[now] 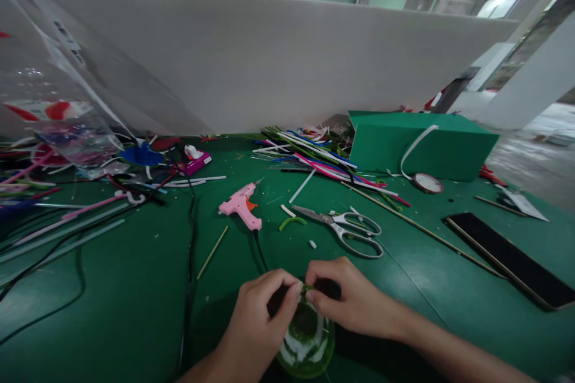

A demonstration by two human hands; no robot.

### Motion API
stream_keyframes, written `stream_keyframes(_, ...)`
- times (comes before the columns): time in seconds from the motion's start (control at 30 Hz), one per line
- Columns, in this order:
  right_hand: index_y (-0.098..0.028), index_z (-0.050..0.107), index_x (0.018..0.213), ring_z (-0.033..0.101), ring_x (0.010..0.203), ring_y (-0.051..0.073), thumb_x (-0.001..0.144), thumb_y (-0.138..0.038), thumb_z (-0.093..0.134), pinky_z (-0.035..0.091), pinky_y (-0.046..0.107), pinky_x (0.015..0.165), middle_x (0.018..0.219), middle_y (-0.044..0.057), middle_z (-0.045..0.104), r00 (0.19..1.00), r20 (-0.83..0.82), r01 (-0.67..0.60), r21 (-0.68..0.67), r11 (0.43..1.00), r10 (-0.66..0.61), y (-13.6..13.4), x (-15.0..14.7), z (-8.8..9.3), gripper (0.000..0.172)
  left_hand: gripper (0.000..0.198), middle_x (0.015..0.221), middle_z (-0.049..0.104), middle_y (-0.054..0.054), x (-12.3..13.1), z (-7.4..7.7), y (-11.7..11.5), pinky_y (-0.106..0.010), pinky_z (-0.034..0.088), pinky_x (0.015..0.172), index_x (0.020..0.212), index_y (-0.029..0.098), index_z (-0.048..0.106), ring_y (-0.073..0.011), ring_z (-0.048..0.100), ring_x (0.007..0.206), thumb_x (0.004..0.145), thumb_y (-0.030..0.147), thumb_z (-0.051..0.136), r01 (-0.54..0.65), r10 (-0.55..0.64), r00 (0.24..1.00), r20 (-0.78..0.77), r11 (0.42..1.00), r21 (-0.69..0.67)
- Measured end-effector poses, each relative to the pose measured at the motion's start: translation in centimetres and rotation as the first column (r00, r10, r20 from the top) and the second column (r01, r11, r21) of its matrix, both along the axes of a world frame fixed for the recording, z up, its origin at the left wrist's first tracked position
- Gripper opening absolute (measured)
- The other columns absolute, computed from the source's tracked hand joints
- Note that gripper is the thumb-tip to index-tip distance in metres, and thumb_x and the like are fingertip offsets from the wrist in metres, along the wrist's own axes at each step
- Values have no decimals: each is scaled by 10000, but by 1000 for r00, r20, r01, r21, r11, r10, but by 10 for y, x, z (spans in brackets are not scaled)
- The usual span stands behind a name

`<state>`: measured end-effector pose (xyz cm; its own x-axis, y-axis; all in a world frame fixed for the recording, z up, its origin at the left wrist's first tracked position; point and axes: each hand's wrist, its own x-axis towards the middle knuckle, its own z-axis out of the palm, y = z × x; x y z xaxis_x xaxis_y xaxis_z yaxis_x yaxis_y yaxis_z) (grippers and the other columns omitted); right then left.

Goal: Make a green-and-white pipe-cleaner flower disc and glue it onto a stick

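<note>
Low in the middle of the view, my left hand (263, 317) and my right hand (348, 296) meet over a green fuzzy ring-shaped piece (308, 341) with white inside. Both hands pinch its top edge between thumb and fingers, fingertips almost touching. The piece hangs just above the green table (112, 311). A pink glue gun (241, 206) lies a little beyond my left hand, its black cord running toward me. Grey scissors (348, 228) lie beyond my right hand, beside a short green pipe-cleaner piece (291, 222).
A pile of coloured sticks and pipe cleaners (314, 155) lies by a green box (422, 143). A tape roll (428, 182), a black phone (512, 257) and a long thin stick (422, 227) lie right. Clear plastic bags (58, 102) and cables (191, 239) sit left.
</note>
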<state>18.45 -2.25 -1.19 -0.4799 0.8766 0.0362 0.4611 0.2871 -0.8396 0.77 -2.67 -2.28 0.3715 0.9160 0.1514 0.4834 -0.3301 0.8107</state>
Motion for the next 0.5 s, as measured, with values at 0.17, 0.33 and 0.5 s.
stream_keyframes(0.17, -173, 513, 670, 370, 527, 73, 738, -137, 524, 274, 167, 479, 547, -73, 419, 1000, -17, 6, -2, 1000, -6, -1, -1, -1, 77, 208, 584, 570, 24, 0, 0, 0, -191, 365, 493, 676, 183, 575, -106, 516, 514, 843, 216, 456, 0, 0, 1000, -18, 1000, 17)
stream_keyframes(0.33, -171, 501, 645, 338, 500, 69, 712, -121, 520, 249, 164, 455, 518, -79, 376, 999, -30, 25, 19, 999, -25, -2, -4, -4, 86, 215, 584, 565, 26, 0, -1, -3, -192, 369, 491, 673, 188, 568, -108, 514, 514, 851, 214, 450, -4, 4, 999, -32, 1000, 21)
stream_keyframes(0.5, -166, 507, 623, 324, 479, 64, 675, -99, 522, 241, 165, 442, 504, -82, 366, 998, -36, 62, 58, 996, -60, -3, -6, -5, 86, 209, 573, 563, 30, 0, -3, -4, -187, 368, 480, 674, 193, 565, -105, 509, 499, 851, 205, 453, 2, -1, 1000, -31, 999, 42)
